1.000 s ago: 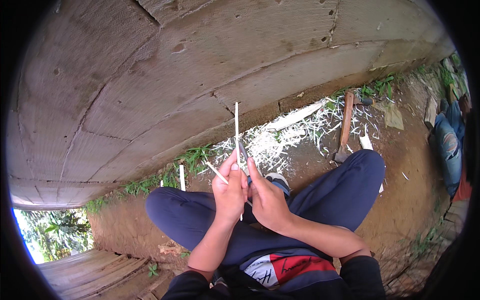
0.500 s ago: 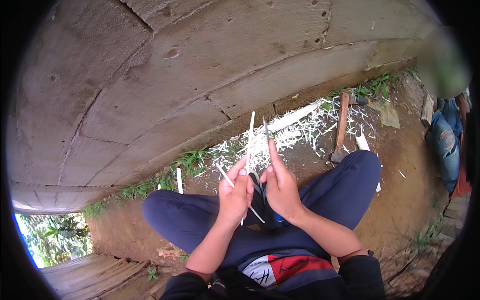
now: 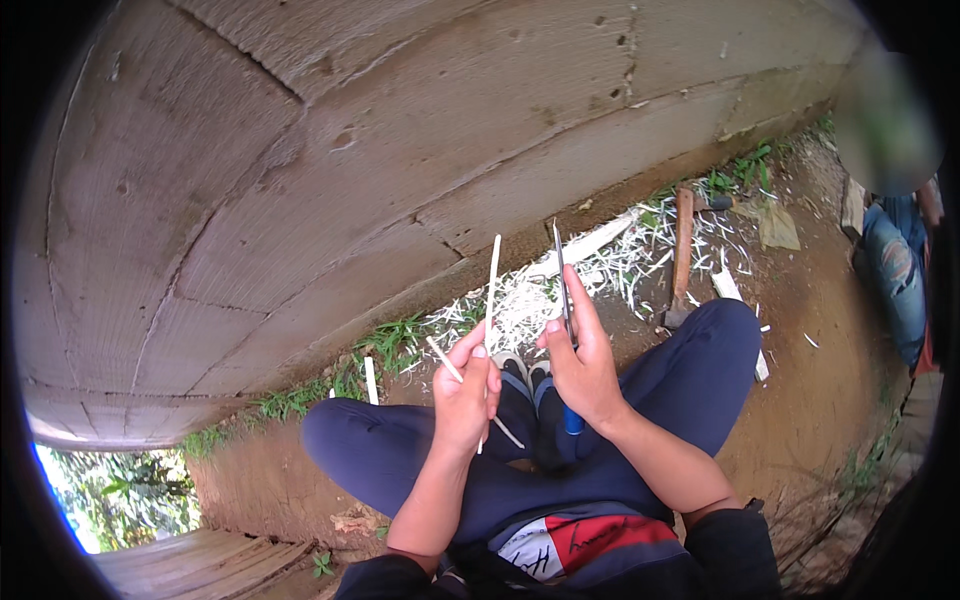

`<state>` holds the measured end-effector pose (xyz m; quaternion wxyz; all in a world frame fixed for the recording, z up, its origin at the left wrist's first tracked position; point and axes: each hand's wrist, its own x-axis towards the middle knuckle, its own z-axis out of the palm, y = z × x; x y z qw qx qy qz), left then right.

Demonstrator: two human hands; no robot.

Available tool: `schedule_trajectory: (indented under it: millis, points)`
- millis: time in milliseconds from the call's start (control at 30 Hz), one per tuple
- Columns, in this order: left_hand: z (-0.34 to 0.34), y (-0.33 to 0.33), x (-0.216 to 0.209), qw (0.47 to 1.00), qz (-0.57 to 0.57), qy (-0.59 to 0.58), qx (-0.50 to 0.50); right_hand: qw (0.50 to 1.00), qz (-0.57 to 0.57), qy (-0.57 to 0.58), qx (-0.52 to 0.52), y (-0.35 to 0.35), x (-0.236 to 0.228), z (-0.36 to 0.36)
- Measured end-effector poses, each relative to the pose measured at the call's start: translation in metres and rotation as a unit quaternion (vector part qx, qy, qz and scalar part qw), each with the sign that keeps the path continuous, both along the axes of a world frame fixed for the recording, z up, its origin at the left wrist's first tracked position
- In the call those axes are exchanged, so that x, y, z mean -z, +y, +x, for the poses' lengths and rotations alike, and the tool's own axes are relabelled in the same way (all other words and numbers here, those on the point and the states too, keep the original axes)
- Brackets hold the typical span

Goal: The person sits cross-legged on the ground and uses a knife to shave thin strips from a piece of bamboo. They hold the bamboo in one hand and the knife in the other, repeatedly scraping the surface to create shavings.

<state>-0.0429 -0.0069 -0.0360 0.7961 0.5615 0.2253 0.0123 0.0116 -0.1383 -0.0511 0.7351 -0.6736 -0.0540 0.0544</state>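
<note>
My left hand [image 3: 466,400] is closed around two pale, thin wooden sticks. The longer stick [image 3: 493,285] rises nearly upright past my fingers, while the other stick [image 3: 444,359] lies slantwise through the grip, its lower end showing below the hand. In my right hand [image 3: 588,378] is a knife, its narrow blade [image 3: 560,262] pointing up and away from me. My index finger stretches along the blade, and the blue handle end [image 3: 572,421] shows under the palm. A gap separates the knife from the sticks. Both hands hover over my crossed legs [image 3: 520,410].
White shavings [image 3: 525,318] cover the ground along a concrete block wall [image 3: 400,150]. A pale strip of wood [image 3: 600,240] lies among them. To the right rest a wooden-handled tool with a metal head [image 3: 683,250] and a white piece of wood [image 3: 726,285]. Another person's jeans [image 3: 893,275] appear far right.
My right hand has moved right and slightly down with the knife, away from the sticks. The left hand keeps its grip, slightly lower. My view has shifted a little.
</note>
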Motion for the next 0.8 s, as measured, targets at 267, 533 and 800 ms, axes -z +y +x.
schedule_trajectory:
  millis: [267, 533, 800]
  points:
    - [-0.013, -0.014, 0.000, 0.987, 0.115, -0.019, 0.114, 0.982, 0.163, 0.076, 0.054, -0.057, -0.024, 0.039]
    - [-0.013, -0.023, 0.000, 0.975, 0.144, -0.019, 0.168, 0.985, 0.149, 0.034, 0.081, -0.063, -0.023, 0.037]
    - [-0.010, -0.023, -0.004, 0.965, 0.173, 0.008, 0.199, 0.976, 0.194, 0.081, 0.057, -0.070, -0.016, 0.040]
